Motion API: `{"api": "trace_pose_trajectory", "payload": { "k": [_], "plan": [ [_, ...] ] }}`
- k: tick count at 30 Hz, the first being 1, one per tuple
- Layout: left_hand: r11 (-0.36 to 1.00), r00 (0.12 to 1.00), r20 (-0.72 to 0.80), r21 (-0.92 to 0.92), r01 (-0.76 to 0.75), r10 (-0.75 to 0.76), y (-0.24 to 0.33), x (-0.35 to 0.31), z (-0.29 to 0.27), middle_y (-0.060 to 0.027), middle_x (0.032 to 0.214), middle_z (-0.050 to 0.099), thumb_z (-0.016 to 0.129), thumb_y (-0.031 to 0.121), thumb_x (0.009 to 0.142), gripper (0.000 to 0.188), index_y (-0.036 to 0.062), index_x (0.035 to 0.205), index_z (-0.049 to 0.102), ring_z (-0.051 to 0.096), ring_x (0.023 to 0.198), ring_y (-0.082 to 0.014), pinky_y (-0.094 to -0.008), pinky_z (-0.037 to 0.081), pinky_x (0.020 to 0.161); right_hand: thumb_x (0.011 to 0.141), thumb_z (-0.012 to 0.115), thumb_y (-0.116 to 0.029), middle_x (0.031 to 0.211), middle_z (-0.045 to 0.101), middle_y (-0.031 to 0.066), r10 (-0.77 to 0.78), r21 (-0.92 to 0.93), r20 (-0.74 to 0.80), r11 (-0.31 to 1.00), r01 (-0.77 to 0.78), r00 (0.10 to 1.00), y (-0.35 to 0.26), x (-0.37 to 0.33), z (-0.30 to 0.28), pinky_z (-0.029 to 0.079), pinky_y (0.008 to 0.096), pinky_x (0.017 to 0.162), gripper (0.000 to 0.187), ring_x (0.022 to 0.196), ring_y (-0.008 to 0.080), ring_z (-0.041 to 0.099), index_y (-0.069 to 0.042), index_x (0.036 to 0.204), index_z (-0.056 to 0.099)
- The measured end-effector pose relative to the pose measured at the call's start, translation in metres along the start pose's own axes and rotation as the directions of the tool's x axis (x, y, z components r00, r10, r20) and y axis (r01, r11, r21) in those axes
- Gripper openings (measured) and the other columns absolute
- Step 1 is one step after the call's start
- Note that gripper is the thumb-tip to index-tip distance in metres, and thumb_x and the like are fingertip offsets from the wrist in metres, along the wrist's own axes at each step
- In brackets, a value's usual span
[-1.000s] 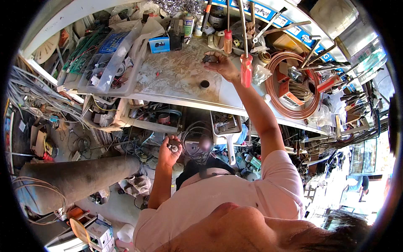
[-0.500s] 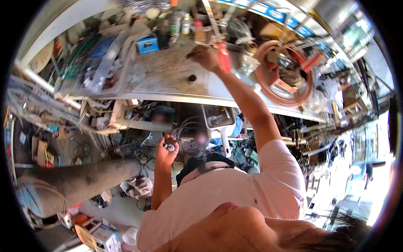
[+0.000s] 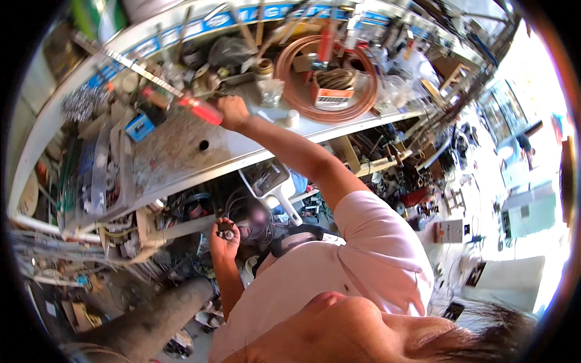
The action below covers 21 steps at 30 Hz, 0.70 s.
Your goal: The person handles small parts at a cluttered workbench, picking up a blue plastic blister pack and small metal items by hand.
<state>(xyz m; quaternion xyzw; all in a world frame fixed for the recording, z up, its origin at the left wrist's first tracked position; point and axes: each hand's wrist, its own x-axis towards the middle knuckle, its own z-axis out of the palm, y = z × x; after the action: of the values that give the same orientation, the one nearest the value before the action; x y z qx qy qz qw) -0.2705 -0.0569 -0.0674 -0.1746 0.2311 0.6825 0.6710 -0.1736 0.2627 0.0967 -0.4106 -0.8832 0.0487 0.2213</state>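
Note:
In my left hand point(image 3: 224, 242), held low in front of the bench, is a small dark part point(image 3: 226, 228) with a silvery round piece on it. My left fingers curl round it. My right hand point(image 3: 233, 112) reaches over the workbench point(image 3: 175, 157), its fingers bent toward the clutter at the back. Whatever those fingers hold is hidden. A red-handled tool point(image 3: 203, 110) with a long metal shaft slants across the view; its handle end overlaps the edge of my right hand. A small dark round piece point(image 3: 204, 145) lies on the worn bench top.
A copper tubing coil point(image 3: 284, 100) surrounds an orange-and-white box point(image 3: 331, 95). A blue box point(image 3: 140, 127) and a clear plastic bin point(image 3: 121, 175) are on the left. Tools hang along the shelf edge. A white handled tray point(image 3: 281, 196) sits below the bench, near a large cylinder point(image 3: 151, 314).
The view has turned toward the right. My right hand has left the bare bench top for the clutter at the back. My left hand still holds the dark part.

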Motion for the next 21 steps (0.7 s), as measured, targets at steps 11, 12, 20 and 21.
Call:
{"api": "trace_pose_trajectory", "payload": {
  "k": [11, 12, 20, 21],
  "plan": [
    [0.984, 0.983, 0.120, 0.127, 0.121, -0.137, -0.030, 0.020, 0.043, -0.0056, 0.093, 0.065, 0.042, 0.031, 0.100, 0.029, 0.0084, 0.093, 0.060, 0.062, 0.087, -0.0227, -0.0363, 0.053, 0.072, 0.086, 0.068, -0.033, 0.086, 0.064, 0.0114, 0.320, 0.865, -0.137, 0.500, -0.044, 0.938, 0.103, -0.080, -0.048, 0.049, 0.0334, 0.073, 0.038, 0.081, 0.0177, 0.061, 0.000, 0.102, 0.059],
    [0.984, 0.984, 0.115, 0.126, 0.123, -0.137, -0.030, 0.023, 0.048, -0.0054, 0.093, 0.065, 0.042, 0.031, 0.100, 0.029, 0.0085, 0.093, 0.060, 0.061, 0.086, -0.0227, -0.0361, 0.053, 0.071, 0.090, 0.066, -0.026, 0.090, 0.064, 0.0087, 0.311, 0.935, -0.201, 0.344, 0.087, 0.929, 0.114, -0.091, -0.056, 0.050, 0.0314, 0.075, 0.032, 0.081, 0.0137, 0.059, 0.001, 0.106, 0.056],
    [0.992, 0.995, 0.018, 0.087, 0.096, -0.098, -0.036, 0.019, 0.043, -0.0037, 0.092, 0.063, 0.044, 0.031, 0.099, 0.028, 0.0086, 0.091, 0.060, 0.060, 0.085, -0.0210, -0.0361, 0.052, 0.071, 0.086, 0.064, -0.016, 0.083, 0.067, 0.0106, 0.519, 0.441, -0.683, 0.854, -0.276, 0.514, 0.318, -0.187, -0.197, 0.050, 0.0349, 0.071, 0.021, 0.073, 0.0272, 0.064, -0.008, 0.105, 0.060],
    [0.993, 0.997, 0.003, 0.092, 0.081, -0.081, -0.037, 0.019, 0.039, -0.0037, 0.092, 0.063, 0.044, 0.030, 0.099, 0.028, 0.0087, 0.091, 0.060, 0.059, 0.085, -0.0209, -0.0361, 0.052, 0.071, 0.088, 0.063, -0.016, 0.090, 0.070, 0.0098, 0.564, 0.411, -0.677, 0.823, -0.392, 0.473, 0.336, -0.198, -0.221, 0.050, 0.0301, 0.073, 0.024, 0.083, 0.0181, 0.067, -0.005, 0.109, 0.059]
  ]
}}
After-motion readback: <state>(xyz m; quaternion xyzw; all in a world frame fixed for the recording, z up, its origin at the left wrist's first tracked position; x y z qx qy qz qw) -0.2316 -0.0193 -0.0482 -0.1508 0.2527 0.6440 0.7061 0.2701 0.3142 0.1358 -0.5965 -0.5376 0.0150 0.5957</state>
